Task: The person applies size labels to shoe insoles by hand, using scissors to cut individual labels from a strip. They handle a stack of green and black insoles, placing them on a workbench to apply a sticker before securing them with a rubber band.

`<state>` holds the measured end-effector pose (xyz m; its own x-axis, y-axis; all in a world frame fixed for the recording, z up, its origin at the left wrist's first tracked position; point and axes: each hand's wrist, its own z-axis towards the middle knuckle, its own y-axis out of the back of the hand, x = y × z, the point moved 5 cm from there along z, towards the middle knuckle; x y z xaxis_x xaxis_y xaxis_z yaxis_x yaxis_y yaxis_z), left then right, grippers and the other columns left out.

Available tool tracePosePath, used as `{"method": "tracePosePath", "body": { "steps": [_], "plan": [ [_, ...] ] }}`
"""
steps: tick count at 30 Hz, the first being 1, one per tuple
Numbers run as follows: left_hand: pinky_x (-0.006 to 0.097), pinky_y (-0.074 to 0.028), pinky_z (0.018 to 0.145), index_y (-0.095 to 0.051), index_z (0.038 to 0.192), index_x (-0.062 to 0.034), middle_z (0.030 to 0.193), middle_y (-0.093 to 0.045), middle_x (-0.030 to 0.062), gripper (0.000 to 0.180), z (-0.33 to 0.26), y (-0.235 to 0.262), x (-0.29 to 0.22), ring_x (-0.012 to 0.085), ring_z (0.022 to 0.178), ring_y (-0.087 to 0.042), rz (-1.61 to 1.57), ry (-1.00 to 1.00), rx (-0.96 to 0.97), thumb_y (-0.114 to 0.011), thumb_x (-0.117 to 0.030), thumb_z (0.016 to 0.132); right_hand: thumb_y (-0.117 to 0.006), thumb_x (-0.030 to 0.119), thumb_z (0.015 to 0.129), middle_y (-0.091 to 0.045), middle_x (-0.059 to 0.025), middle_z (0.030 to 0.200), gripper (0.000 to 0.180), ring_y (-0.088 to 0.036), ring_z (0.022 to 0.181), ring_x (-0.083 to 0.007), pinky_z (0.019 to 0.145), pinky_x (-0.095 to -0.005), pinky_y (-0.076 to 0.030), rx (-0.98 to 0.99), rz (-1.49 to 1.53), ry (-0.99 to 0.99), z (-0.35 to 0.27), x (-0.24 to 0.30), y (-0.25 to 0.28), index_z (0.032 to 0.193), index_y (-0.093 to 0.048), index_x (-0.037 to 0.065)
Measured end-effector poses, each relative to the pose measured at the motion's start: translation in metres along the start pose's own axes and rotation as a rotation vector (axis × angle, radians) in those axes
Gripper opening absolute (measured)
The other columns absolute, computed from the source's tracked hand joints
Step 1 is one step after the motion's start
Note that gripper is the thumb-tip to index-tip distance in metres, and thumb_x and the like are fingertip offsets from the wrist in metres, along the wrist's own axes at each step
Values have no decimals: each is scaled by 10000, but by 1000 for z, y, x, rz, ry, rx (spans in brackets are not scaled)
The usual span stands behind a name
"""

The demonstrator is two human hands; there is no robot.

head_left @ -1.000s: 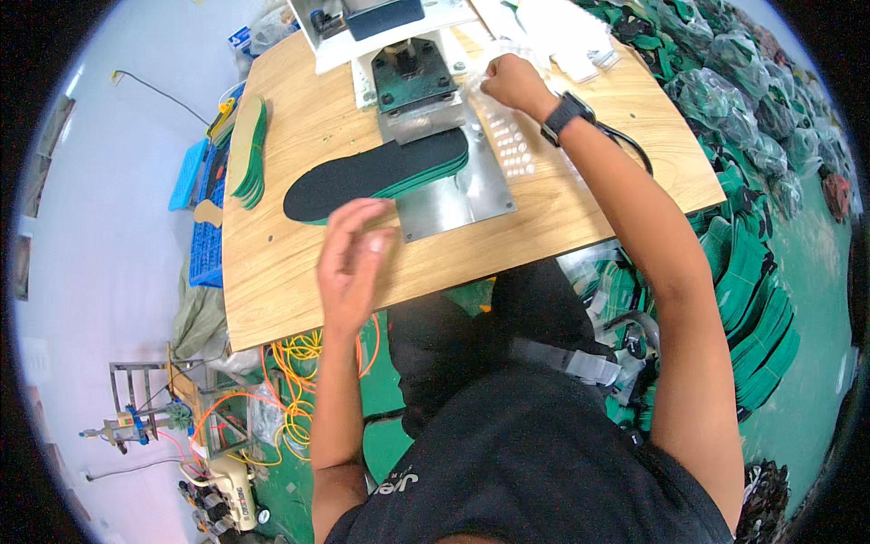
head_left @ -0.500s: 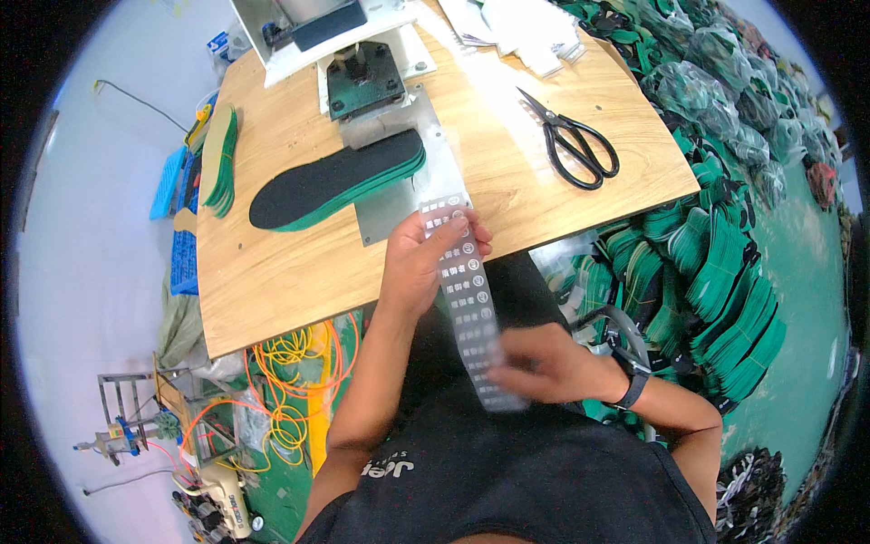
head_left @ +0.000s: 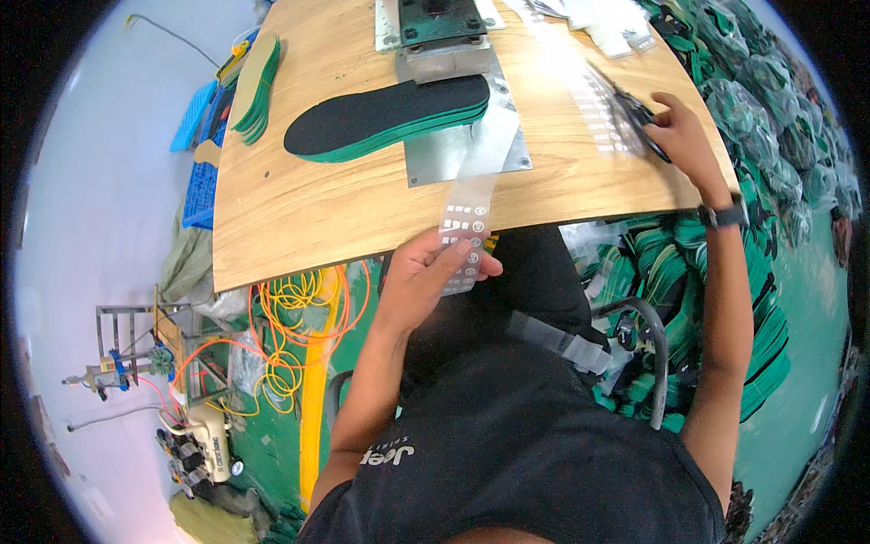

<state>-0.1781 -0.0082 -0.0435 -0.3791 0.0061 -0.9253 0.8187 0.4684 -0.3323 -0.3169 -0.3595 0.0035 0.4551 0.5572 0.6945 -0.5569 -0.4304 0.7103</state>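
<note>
My left hand (head_left: 444, 263) pinches a clear strip of white printed labels (head_left: 464, 225) just off the table's front edge; its far end reaches over the metal plate (head_left: 430, 161). At the right of the table my right hand (head_left: 681, 136) is closed on the handles of the black scissors (head_left: 634, 113), whose blades point away and to the left. Beside the scissors lies another printed label strip (head_left: 605, 118). A stack of black-topped green insoles (head_left: 390, 113) rests partly on the plate. Across my lap lies a loose clear strip (head_left: 562, 343).
A press with a dark block (head_left: 441, 20) stands at the table's far side. More insoles (head_left: 257, 89) are stacked at the left, near a blue crate (head_left: 201, 199). White sheets (head_left: 609, 25) lie at the back right. Green insole bundles (head_left: 666, 263) heap beside the table; orange hoses (head_left: 290, 308) coil on the floor.
My right hand has left the label strip and reached out to the scissors. A strip now lies beside them and another on my lap. The view has shifted, so the table sits higher.
</note>
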Motion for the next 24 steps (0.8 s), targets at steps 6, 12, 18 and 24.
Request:
{"method": "tracePosePath", "body": {
  "steps": [6, 12, 18, 24],
  "plan": [
    [301, -531, 728, -642, 971, 22, 874, -683, 149, 275, -7, 22, 21, 208, 803, -669, -105, -61, -49, -481, -200, 966, -619, 272, 876, -647, -140, 977, 665, -598, 719, -134, 617, -243, -488, 292, 891, -16, -130, 71, -22, 1429, -331, 39],
    [299, -534, 722, -633, 957, 45, 866, -684, 169, 254, -19, 29, 28, 210, 792, -672, -97, -26, -126, -487, -162, 941, -866, 254, 651, -523, -7, 833, 997, -488, 754, -89, 667, -221, -402, 961, 956, -319, -220, 65, -119, 1427, -281, 33],
    [274, -460, 470, -596, 900, 30, 641, -589, 95, 164, -28, 37, 42, 159, 495, -548, -221, -74, -283, -527, -119, 892, -866, 435, 616, -498, -10, 879, 1124, -467, 768, -91, 675, -221, -407, 1072, 911, -288, -234, 58, -147, 1450, -217, 51],
    [195, -377, 390, -616, 904, 12, 681, -617, 64, 116, -34, 43, 42, 79, 447, -501, -128, -39, -364, -585, -100, 902, -883, 486, 552, -493, -8, 925, 1202, -462, 755, -86, 645, -217, -409, 1078, 887, -249, -241, 67, -159, 1459, -217, 65]
  ]
}}
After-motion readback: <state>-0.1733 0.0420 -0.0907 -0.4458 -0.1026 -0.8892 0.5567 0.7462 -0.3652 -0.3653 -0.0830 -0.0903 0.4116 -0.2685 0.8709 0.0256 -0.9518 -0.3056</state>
